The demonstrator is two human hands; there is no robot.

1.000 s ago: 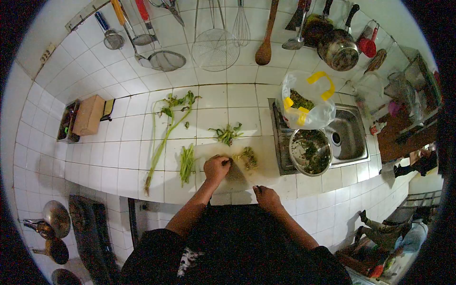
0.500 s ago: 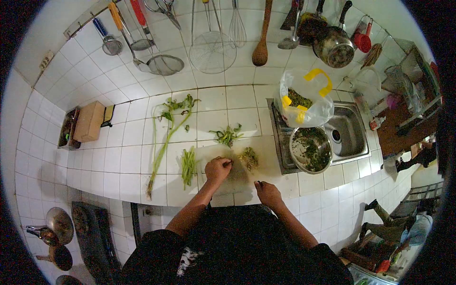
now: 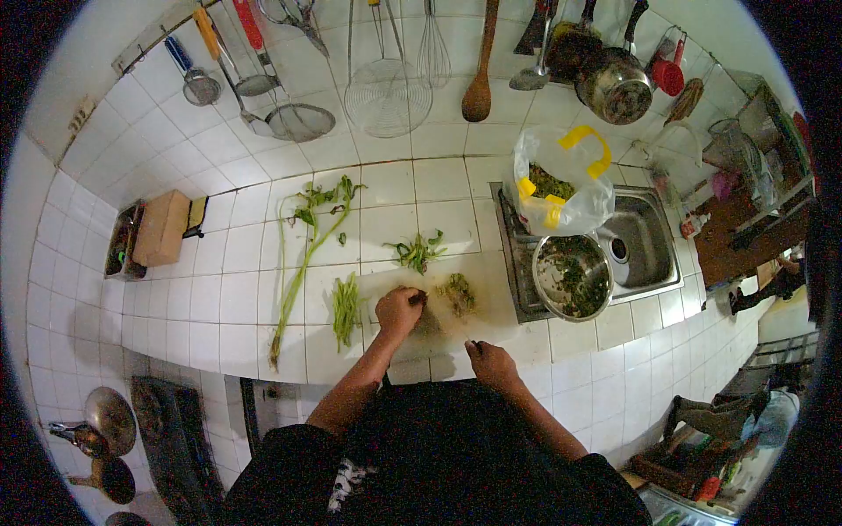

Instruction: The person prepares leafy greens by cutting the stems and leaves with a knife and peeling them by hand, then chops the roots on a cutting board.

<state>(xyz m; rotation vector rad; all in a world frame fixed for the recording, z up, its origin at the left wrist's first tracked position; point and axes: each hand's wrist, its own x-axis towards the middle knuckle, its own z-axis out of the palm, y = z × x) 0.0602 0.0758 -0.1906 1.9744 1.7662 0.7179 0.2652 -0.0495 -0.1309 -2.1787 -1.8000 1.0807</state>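
Observation:
My left hand (image 3: 399,309) is closed over a pale cutting board (image 3: 492,279), its fingertips pinched on a small dark piece I cannot make out. To its right, my right hand (image 3: 493,363) is wrapped round a knife (image 3: 472,342); the blade is hard to see against the board. A small heap of chopped greens (image 3: 458,294) lies on the board between and beyond my hands. Behind it sits a loose bunch of leafy trimmings (image 3: 417,252). Cut green stems (image 3: 346,311) lie in a bundle left of my left hand.
Long leafy stalks (image 3: 307,254) lie farther left on the tiled counter. At right, a steel bowl (image 3: 573,277) of chopped greens and a plastic bag (image 3: 583,210) stand by the sink (image 3: 653,263). A cardboard-coloured box (image 3: 161,228) is far left. Utensils hang along the wall.
My right hand has shifted slightly left and down, and the knife's angle has changed. My left hand has barely moved, still pinched. The whole view has tilted a little.

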